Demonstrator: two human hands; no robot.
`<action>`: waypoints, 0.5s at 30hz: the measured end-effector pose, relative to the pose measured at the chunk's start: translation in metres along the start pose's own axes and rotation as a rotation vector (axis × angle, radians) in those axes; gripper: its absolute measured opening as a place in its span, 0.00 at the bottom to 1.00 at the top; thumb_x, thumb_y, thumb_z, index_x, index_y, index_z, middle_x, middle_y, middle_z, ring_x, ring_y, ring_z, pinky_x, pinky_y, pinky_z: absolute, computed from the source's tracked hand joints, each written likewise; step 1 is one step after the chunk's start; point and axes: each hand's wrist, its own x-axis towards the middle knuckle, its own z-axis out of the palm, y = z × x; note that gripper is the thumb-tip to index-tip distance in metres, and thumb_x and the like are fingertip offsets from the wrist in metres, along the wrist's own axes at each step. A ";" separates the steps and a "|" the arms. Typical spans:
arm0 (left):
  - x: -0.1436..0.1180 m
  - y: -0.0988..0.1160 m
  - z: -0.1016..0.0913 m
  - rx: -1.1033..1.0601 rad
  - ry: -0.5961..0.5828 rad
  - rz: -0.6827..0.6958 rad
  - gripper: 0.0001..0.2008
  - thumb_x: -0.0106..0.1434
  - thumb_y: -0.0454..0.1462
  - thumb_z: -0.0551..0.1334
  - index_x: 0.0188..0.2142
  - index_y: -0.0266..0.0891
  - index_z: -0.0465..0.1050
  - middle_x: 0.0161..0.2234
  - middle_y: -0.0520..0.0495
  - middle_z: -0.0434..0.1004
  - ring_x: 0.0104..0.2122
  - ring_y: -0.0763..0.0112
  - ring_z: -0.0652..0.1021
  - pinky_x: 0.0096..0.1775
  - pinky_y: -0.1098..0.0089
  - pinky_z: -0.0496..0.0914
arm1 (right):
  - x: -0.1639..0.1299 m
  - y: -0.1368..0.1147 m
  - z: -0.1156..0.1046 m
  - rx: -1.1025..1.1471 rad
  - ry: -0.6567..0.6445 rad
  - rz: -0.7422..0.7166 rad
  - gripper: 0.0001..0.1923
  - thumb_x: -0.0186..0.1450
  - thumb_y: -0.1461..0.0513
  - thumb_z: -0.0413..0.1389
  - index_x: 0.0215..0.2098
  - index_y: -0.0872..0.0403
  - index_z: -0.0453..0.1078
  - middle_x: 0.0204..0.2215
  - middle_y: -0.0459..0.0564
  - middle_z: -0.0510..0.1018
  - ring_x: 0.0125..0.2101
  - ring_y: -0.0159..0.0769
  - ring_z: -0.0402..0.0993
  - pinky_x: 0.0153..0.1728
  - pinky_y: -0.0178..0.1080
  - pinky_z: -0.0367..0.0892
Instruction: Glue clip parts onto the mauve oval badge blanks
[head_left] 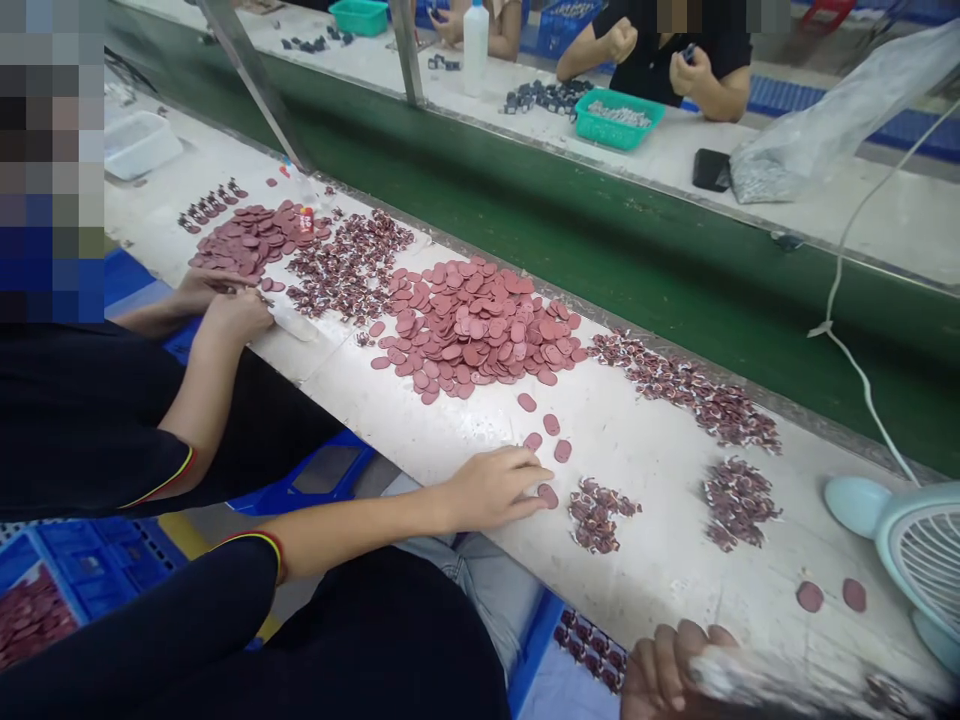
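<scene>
My left hand (491,490) rests low over the white table, its fingers apart and reaching out. Between thumb and fingertips a flat, dusty-red oval piece (549,496) lies on the tabletop. More loose ovals (562,451) are scattered just beyond. To the right sits a small heap of brown and white parts (600,515); a similar heap (741,503) lies farther right. At the lower right, my right hand (667,670) has its fingers curled round a blurred clear plastic bag (795,685) with brownish contents.
A large pile of ovals (480,325) covers the table's middle. At left, a co-worker's hands (232,315) handle small parts. A pale blue fan (930,560) stands at the right edge. Beyond the green partition (525,200), others work beside a teal basket (619,118).
</scene>
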 end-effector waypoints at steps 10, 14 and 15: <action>0.028 0.007 0.012 0.278 -0.174 0.059 0.10 0.72 0.44 0.66 0.42 0.39 0.80 0.50 0.45 0.76 0.48 0.63 0.77 0.47 0.66 0.73 | -0.004 0.023 0.039 0.131 0.186 0.076 0.21 0.52 0.39 0.61 0.32 0.42 0.80 0.16 0.39 0.64 0.12 0.28 0.52 0.14 0.36 0.36; 0.020 0.008 0.012 0.283 -0.197 0.100 0.08 0.74 0.41 0.63 0.45 0.41 0.79 0.48 0.46 0.77 0.48 0.65 0.76 0.49 0.67 0.71 | -0.008 0.023 0.045 0.133 0.174 0.064 0.21 0.53 0.39 0.61 0.34 0.42 0.81 0.16 0.39 0.65 0.13 0.28 0.53 0.13 0.35 0.39; 0.018 0.009 0.012 0.283 -0.196 0.105 0.09 0.75 0.41 0.62 0.48 0.41 0.78 0.49 0.46 0.78 0.48 0.65 0.76 0.50 0.67 0.71 | -0.009 0.023 0.047 0.134 0.174 0.061 0.20 0.53 0.40 0.61 0.34 0.42 0.81 0.16 0.39 0.65 0.13 0.28 0.53 0.13 0.34 0.40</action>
